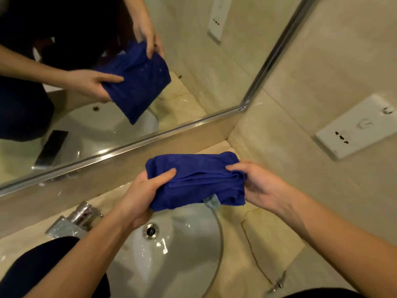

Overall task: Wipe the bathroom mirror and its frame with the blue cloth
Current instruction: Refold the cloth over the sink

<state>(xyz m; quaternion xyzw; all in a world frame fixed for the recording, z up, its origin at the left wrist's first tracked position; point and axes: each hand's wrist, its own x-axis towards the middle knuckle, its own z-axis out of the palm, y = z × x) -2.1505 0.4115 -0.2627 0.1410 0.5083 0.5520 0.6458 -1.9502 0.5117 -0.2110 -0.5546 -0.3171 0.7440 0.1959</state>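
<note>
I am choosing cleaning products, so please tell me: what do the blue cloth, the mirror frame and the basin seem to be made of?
The folded dark blue cloth looks like soft microfibre or terry: fuzzy, matte, limp folds. The narrow silver mirror frame seems to be polished or brushed metal, with bright streak reflections. The white oval basin looks like glazed ceramic, glossy with sharp highlights.

hands: 2, left hand (137, 196), right hand (261, 186)
cloth (197, 177): 1
mirror (193, 61): 1
frame (133, 145): 1
sink (184, 250): 1
tap (75, 220): 1
drain (151, 230): 1
socket plate (354, 125): 1
worktop (279, 265): 1
</note>
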